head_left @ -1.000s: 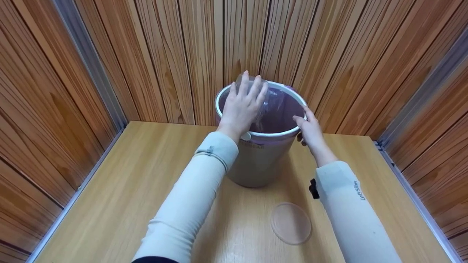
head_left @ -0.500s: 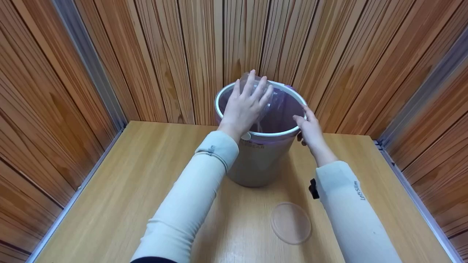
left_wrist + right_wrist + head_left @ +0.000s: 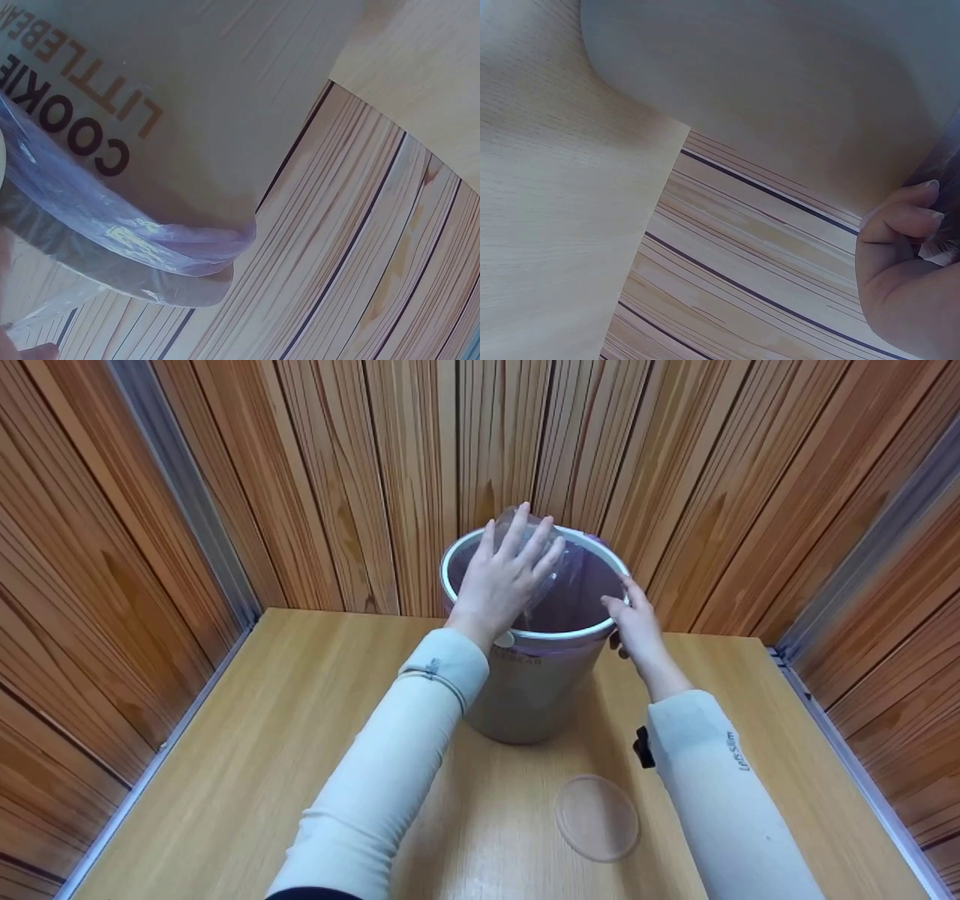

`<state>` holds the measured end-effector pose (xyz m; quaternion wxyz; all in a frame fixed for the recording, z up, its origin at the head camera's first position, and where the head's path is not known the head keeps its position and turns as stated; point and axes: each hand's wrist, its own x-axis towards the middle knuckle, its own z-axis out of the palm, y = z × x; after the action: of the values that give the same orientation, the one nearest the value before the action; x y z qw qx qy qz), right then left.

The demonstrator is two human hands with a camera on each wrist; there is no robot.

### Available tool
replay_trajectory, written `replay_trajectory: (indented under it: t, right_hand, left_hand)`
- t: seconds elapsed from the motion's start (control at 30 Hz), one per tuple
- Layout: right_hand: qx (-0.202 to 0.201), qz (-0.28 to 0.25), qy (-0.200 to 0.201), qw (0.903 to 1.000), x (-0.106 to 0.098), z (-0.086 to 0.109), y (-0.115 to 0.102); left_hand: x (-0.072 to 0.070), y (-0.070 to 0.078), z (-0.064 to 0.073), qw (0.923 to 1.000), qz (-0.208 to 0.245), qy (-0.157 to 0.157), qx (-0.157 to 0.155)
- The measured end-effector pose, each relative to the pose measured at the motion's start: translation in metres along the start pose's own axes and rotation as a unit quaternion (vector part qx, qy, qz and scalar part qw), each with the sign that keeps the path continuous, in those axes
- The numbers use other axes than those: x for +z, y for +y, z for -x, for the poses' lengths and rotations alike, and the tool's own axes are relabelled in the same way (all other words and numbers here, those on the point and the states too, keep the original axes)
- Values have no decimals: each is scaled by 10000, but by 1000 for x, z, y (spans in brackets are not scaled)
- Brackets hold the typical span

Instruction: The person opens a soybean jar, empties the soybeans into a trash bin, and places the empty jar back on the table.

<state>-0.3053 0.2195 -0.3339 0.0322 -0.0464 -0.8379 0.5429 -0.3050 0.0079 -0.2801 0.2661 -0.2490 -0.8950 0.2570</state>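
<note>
A beige trash can (image 3: 525, 701) with a white rim stands at the back of the table, lined with a translucent purple bag (image 3: 589, 592). Over its mouth my left hand (image 3: 501, 577) holds a clear plastic container (image 3: 507, 519), fingers spread across it; most of it and the thumb are hidden. At the right side of the rim my right hand (image 3: 637, 626) grips the trash can, thumb inside and fingers outside. Its curled fingers (image 3: 911, 217) show in the right wrist view. The left wrist view shows the can's printed lettering (image 3: 82, 142) and the folded-over liner.
A clear round lid (image 3: 598, 819) lies flat on the wooden table (image 3: 315, 690), in front of the can and between the forearms. Wood-panelled walls (image 3: 495, 427) rise behind and on both sides, with metal edging (image 3: 172, 727) along the table.
My left hand has shifted slightly right over the trash can's mouth, and the clear container has moved with it. The right hand, the can and the lid stay where they were.
</note>
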Motion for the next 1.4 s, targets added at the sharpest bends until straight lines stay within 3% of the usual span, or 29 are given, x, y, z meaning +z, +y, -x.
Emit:
replay_trajectory:
  t: [0.23,0.57,0.87,1.17,1.27,1.4]
  right_hand:
    - [-16,-38,-25,10000,-1,1,0]
    - [33,19,31,10000,1,-1,0]
    - [81,63,26,9999,-1,-1,0]
    - [-36,64,-7,10000,0,0,-1]
    - [8,59,11,10000,1,0,-1]
    - [63,35,27,10000,2,0,-1]
  left_hand:
    - [0,0,-1,9999,-54,153,46]
    - [-1,-1,-1,9992,-16,26,399]
    - [1,0,-2,9982,-154,270,504]
    - [-3,-1,-4,9898,-747,406,1142]
    - [-2,-2,-4,9917,-621,330,1073]
    - [1,-4,-3,9973,-159,240,671]
